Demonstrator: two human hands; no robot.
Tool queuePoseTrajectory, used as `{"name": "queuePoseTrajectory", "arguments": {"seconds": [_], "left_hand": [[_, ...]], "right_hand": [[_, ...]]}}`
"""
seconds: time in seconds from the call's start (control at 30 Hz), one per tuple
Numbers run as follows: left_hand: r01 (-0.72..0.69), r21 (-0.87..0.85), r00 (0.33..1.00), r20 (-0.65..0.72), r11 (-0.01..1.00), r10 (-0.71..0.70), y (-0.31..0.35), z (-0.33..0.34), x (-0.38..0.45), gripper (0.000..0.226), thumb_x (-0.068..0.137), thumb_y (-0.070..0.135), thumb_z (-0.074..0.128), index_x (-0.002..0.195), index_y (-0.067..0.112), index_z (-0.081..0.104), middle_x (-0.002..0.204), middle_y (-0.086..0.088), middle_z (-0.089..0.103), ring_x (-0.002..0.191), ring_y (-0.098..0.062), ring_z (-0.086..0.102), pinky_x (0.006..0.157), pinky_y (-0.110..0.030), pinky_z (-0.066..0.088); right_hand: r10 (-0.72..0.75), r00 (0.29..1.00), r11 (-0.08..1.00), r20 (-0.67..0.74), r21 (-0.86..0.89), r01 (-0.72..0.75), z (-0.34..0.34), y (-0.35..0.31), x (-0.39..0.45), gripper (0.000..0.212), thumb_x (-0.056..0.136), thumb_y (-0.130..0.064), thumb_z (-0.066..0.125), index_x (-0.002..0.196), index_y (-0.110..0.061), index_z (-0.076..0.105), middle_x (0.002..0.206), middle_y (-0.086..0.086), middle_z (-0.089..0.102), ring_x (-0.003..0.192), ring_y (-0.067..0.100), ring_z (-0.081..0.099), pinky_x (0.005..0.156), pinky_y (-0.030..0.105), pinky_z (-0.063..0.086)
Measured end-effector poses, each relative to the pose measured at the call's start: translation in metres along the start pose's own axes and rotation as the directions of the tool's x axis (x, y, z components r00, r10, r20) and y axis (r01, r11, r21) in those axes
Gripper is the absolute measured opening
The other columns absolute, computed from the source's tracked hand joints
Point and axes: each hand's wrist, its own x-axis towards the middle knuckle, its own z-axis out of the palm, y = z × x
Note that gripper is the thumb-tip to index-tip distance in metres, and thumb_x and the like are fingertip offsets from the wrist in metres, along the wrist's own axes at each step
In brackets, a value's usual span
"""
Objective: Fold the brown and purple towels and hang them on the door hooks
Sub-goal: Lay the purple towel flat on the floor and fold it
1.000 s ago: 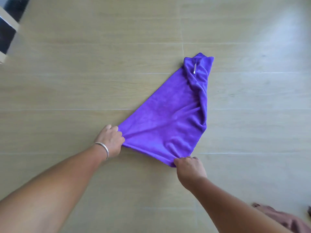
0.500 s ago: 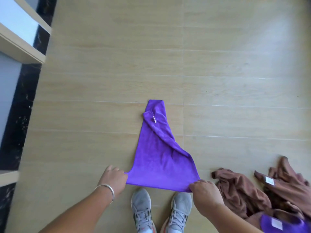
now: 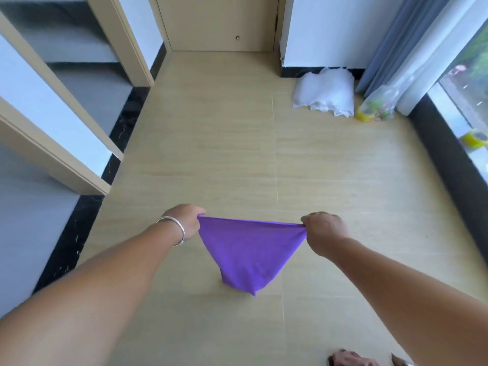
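Both arms extended forward over the floor point(image 3: 237, 159). Left hand point(image 3: 184, 220) closed in a pinch on the left top corner of the purple towel point(image 3: 248, 252); fingers curled tight, cloth bunched at the fingertips. A silver bangle point(image 3: 174, 228) sits at the left wrist. Right hand point(image 3: 322, 231) likewise closed, knuckles up, gripping the right top corner of the same towel.

Towel stretched taut between the two hands along its top edge, hanging down into a triangle with its point low, near the floor; whether the tip touches the floor cannot be told.

Brown towel point(image 3: 346, 359) only partly in view at the bottom edge of the floor, right of centre, crumpled.

Far end of the floor: a closed door point(image 3: 219, 22). White bundle point(image 3: 324, 92) against the far right wall, a clear plastic bag point(image 3: 377, 107) just beside it at the curtain point(image 3: 390, 40). Window along the right edge; shelving along the left edge.
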Motion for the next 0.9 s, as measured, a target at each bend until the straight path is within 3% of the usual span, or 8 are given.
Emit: {"name": "queuePoseTrajectory", "arguments": {"seconds": [0.2,0.3,0.4,0.57,0.77,0.9], "left_hand": [[-0.016,-0.008,0.978,-0.206,1.000,0.014,0.027,-0.129,-0.020,0.056,0.089,0.009,0.038,0.140,0.030,0.048,0.145,0.003,0.047,0.127,-0.024,0.049,0.098,-0.031,0.044],[-0.039,-0.010,0.956,-0.290,0.999,0.035,0.028,-0.156,-0.034,0.055,0.089,0.009,0.039,0.140,0.030,0.049,0.143,0.002,0.050,0.123,-0.025,0.051,0.096,-0.032,0.045],[-0.074,0.014,0.940,-0.333,0.997,0.075,0.025,-0.153,-0.048,0.056,0.089,0.008,0.038,0.139,0.030,0.049,0.140,0.003,0.053,0.121,-0.025,0.053,0.094,-0.033,0.046],[-0.145,0.120,0.943,-0.283,0.982,0.174,0.013,-0.081,-0.070,0.051,0.085,0.004,0.039,0.128,0.027,0.057,0.126,0.005,0.060,0.109,-0.026,0.056,0.085,-0.034,0.048],[-0.150,0.054,0.984,-0.088,0.987,0.154,-0.008,0.063,-0.093,0.061,0.090,0.004,0.037,0.146,0.028,0.040,0.153,0.011,0.034,0.141,-0.009,0.029,0.110,-0.024,0.029],[-0.216,0.107,0.976,-0.004,0.970,0.218,-0.023,0.157,-0.098,0.056,0.086,0.003,0.039,0.137,0.022,0.051,0.142,0.005,0.049,0.134,-0.015,0.040,0.103,-0.027,0.037]], "right_hand": [[-0.021,0.979,1.000,-0.203,-0.026,0.017,-0.117,0.023,0.008,0.030,0.082,-0.001,0.040,0.094,-0.023,0.057,0.107,0.002,0.063,0.108,0.024,0.056,0.081,0.029,0.037],[-0.027,0.966,1.000,-0.257,0.002,0.029,-0.140,0.029,0.005,0.026,0.079,0.000,0.040,0.087,-0.022,0.051,0.102,0.001,0.063,0.105,0.025,0.055,0.074,0.027,0.031],[-0.028,0.958,0.999,-0.287,0.029,0.038,-0.134,0.032,-0.003,0.031,0.079,-0.001,0.039,0.094,-0.020,0.059,0.104,0.000,0.064,0.105,0.024,0.055,0.074,0.028,0.033],[-0.018,0.974,0.997,-0.224,0.071,0.034,-0.078,0.027,-0.031,0.037,0.082,-0.001,0.037,0.103,-0.019,0.061,0.107,-0.003,0.062,0.105,0.021,0.054,0.076,0.028,0.034],[-0.044,0.998,0.985,-0.052,0.166,0.052,0.039,0.011,-0.075,0.039,0.081,-0.003,0.039,0.106,-0.021,0.062,0.105,-0.004,0.061,0.112,0.018,0.053,0.086,0.027,0.036],[-0.043,0.994,0.983,0.098,0.183,0.025,0.125,-0.004,-0.100,0.041,0.083,-0.007,0.038,0.112,-0.026,0.060,0.115,-0.009,0.061,0.119,0.013,0.049,0.094,0.025,0.036]]}}
